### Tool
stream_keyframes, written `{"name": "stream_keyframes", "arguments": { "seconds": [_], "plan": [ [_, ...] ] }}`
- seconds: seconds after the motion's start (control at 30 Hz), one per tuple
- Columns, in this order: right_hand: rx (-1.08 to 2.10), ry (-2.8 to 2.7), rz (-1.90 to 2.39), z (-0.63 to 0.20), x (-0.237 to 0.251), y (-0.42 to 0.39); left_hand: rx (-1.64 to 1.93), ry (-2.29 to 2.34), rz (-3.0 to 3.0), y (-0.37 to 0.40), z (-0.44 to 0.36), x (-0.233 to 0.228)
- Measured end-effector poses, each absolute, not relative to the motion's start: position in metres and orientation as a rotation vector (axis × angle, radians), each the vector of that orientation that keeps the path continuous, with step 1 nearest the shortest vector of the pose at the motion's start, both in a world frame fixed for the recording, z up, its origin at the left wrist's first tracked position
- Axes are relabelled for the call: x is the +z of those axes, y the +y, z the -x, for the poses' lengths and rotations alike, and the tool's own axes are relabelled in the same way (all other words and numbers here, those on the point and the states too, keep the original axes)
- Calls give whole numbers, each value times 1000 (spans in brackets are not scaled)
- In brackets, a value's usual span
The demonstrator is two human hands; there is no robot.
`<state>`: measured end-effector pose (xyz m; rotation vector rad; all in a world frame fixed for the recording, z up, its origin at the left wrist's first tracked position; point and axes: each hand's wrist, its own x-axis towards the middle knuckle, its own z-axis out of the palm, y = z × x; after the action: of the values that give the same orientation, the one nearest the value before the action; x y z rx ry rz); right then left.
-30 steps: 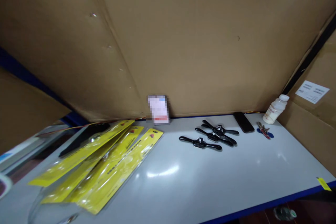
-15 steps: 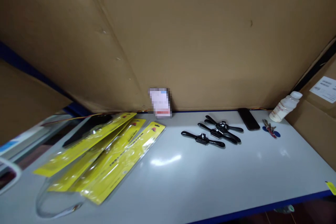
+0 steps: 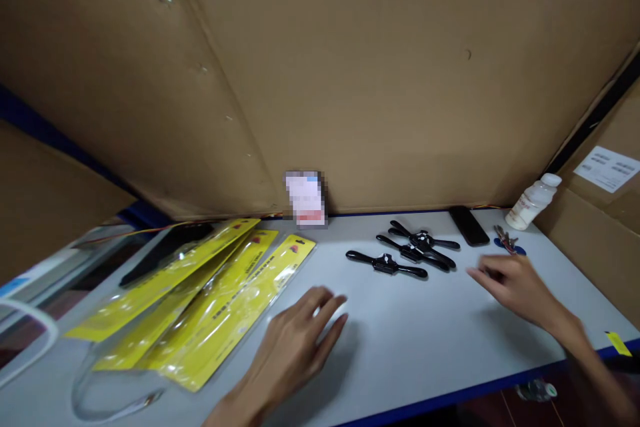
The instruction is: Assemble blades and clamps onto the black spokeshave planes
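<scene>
My left hand (image 3: 303, 330) hovers over the table just right of the yellow blister packs (image 3: 240, 307), its fingers apart and nothing in them. Several black spokeshaves lie beyond it: one spokeshave (image 3: 387, 264) by itself, and a crossed group (image 3: 423, 245) to its right. On the right side, my right hand (image 3: 515, 283) is over the table near the keys, somewhat blurred. Its fingers are loosely bent with a gap at the thumb, and I see nothing held. The blister packs are clear plastic on yellow card, fanned out and overlapping.
Along the back are a black phone (image 3: 469, 225), keys (image 3: 507, 240), a white-capped bottle (image 3: 533, 202) and a pixelated upright card (image 3: 306, 199). A cable (image 3: 75, 390) lies front left. Cardboard walls (image 3: 350, 80) rise behind and beside the table (image 3: 390, 347).
Both my hands have come into view from the front, left and right, over the table. The view has shifted slightly; the spokeshaves and packs lie as before.
</scene>
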<state>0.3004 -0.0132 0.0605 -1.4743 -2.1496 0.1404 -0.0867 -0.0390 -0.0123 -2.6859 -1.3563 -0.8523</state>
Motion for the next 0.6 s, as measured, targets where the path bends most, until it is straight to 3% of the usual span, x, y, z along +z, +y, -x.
{"name": "stream_keyframes", "arguments": {
  "seconds": [0.23, 0.4, 0.6],
  "plan": [
    [325, -2281, 1521, -212, 35, 68, -601, -1305, 2830, 49, 49, -33],
    [360, -2401, 1529, -180, -5, 51, -482, -1378, 2858, 48, 50, -35],
    [382, -2569, 1316, -185, -12, 34, -239, -1158, 3070, 29, 45, -25]
  ]
}}
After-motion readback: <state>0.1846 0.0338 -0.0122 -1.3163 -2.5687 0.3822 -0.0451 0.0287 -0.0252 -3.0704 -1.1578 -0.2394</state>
